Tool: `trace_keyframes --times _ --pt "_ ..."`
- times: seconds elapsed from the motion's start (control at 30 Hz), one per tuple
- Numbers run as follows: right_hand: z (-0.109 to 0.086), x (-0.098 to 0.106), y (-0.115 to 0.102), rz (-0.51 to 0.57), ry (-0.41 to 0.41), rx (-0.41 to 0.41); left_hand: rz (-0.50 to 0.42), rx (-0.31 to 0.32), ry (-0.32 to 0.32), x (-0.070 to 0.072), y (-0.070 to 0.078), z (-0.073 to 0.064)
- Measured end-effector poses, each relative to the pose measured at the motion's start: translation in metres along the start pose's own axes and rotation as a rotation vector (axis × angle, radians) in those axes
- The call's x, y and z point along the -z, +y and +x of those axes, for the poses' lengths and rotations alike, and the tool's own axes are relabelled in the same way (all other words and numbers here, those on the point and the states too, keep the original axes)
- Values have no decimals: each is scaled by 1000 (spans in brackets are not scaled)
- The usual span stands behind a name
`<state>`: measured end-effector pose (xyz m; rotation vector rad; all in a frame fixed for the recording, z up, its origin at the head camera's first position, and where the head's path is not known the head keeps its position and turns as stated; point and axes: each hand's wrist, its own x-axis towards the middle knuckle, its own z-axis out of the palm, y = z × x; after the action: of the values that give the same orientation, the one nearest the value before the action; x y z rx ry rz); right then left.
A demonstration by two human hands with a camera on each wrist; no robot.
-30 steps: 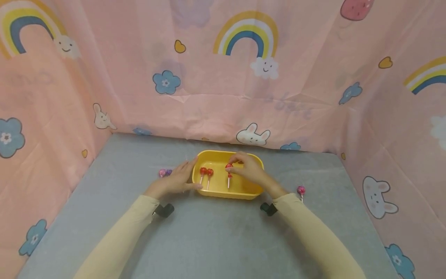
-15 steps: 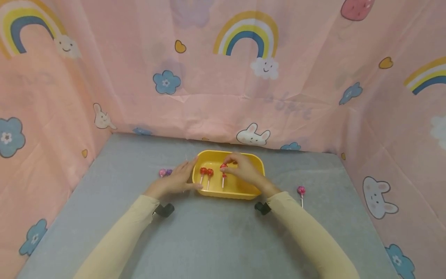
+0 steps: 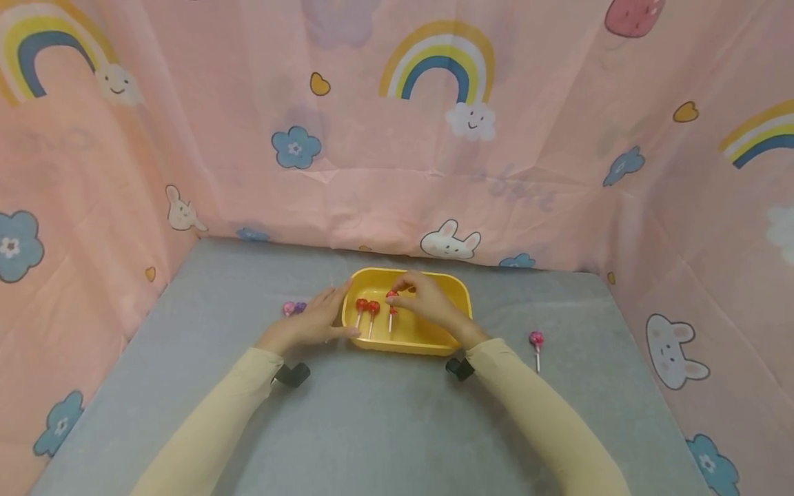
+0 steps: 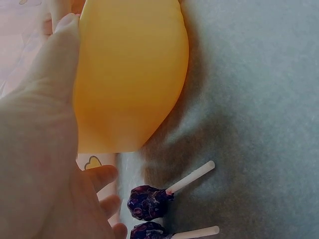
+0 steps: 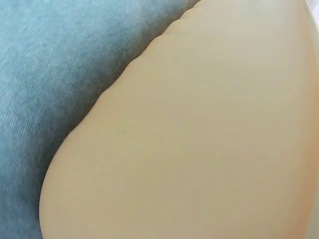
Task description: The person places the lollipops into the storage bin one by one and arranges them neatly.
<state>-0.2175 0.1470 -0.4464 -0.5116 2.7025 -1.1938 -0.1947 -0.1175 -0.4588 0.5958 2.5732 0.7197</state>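
Note:
A yellow plastic box (image 3: 428, 346) stands on the table. My left hand (image 3: 315, 319) rests on its left end with straight fingers, thumb near the front rim. Over the box, my right hand (image 3: 428, 303) pinches a red lollipop (image 3: 392, 295) by its wrapped head, white stick toward me. Inside at the left lie two other red lollipops (image 3: 373, 308), side by side. In the left wrist view, the left thumb touches the rim of the box (image 4: 132, 69). The right wrist view holds mostly the box wall (image 5: 184, 129); the right fingers are hidden there.
Left of the box, beside my left hand, lie a pink lollipop (image 3: 288, 308) and a purple lollipop (image 3: 300, 307). A pink lollipop (image 3: 536, 339) lies right of my right forearm. A printed pink cloth (image 3: 372, 200) encloses the grey table (image 3: 384, 427) behind and at both sides.
My right hand has moved left inside the box with the red lollipop, closer to the two others. The left hand has stayed in place.

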Motion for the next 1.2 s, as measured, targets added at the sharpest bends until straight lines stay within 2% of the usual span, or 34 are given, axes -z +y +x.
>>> trace_keyframes --times 0.27,0.57,0.8,1.2 --pt "4 -7 4 22 19 10 4 -6 -1 0 0 -1" --pt "6 -12 7 36 13 -46 6 -10 3 0 0 0" --pt "8 -16 8 48 10 -56 4 -9 -1 0 0 0" --pt "10 -25 14 63 10 -20 -7 -4 -4 0 3 -3"
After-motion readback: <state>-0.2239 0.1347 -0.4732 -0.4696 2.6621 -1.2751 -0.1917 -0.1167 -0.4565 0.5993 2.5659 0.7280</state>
